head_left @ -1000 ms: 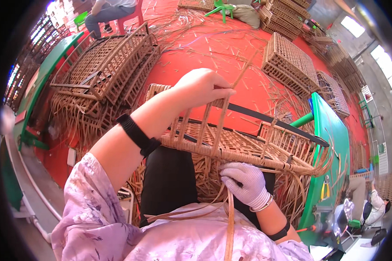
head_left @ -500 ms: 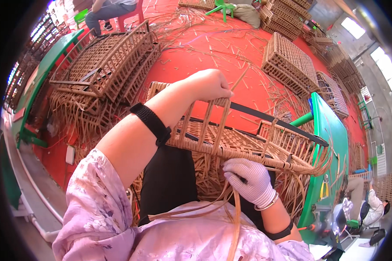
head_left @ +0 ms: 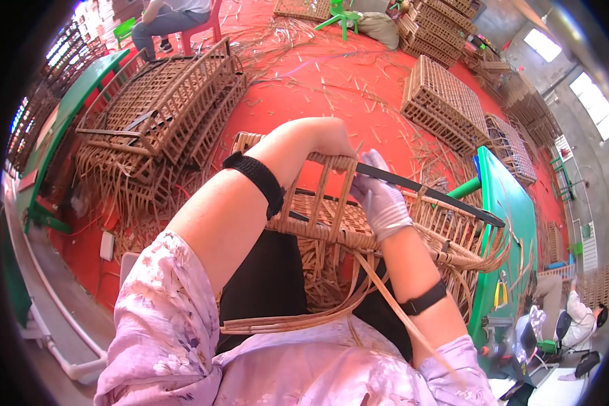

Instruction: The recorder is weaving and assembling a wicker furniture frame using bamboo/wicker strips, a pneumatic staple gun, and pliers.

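A part-woven brown wicker basket (head_left: 338,233) rests across my lap, with upright ribs and a black flat bar (head_left: 426,188) along its upper side. My left hand (head_left: 333,139) is bare and bends down over the wrapped upper rim; its fingers are hidden behind it. Close beside it, my right hand (head_left: 380,196), in a white glove, reaches up through the basket side toward the rim and bar. Its fingers stretch upward, apart from the thumb, with nothing plainly in them. Loose wicker strips (head_left: 304,319) hang from the lower edge over my lap.
Stacked wicker frames (head_left: 155,108) stand at the left, beside a green table (head_left: 74,101). Another green board (head_left: 511,216) is close on my right. A wicker crate (head_left: 446,95) sits farther off. Strip scraps litter the red floor (head_left: 304,88). A seated person (head_left: 169,24) is at the far left.
My right hand has risen from the basket's lower edge to the upper rim, beside my left hand. My left hand has turned downward, and the strip that stood up by its fingers no longer shows.
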`<state>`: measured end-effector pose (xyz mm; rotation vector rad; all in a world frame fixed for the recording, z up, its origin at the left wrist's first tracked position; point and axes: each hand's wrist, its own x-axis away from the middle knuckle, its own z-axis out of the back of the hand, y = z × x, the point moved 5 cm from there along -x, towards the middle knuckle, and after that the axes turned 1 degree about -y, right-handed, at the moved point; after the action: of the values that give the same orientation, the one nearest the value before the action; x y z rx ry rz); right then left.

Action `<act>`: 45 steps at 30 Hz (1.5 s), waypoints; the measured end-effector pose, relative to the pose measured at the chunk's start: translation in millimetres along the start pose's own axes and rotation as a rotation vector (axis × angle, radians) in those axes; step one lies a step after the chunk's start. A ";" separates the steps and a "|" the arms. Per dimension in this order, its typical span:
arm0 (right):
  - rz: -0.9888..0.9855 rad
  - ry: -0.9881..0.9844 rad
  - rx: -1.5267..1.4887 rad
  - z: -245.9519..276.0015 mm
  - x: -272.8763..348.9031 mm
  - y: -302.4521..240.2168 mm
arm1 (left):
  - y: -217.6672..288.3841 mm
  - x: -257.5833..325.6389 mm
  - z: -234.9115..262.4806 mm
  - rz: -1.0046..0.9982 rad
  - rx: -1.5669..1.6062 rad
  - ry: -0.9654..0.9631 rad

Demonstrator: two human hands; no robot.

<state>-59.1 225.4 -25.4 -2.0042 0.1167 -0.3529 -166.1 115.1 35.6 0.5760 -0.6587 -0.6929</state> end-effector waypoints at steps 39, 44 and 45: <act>0.006 -0.160 0.463 -14.2 2.6 15.7 | 13.5 103.9 -65.4 -0.282 -0.209 0.913; 0.098 -0.108 0.544 -9.0 4.5 14.8 | 16.2 98.4 -64.8 -0.270 -0.214 0.897; 0.127 -0.088 0.658 -9.5 6.5 12.9 | 14.5 97.8 -64.9 -0.274 -0.203 0.909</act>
<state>-54.8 209.9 -31.8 -1.3505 0.0601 -0.1866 -56.9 69.8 37.0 0.7185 0.3395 -0.6555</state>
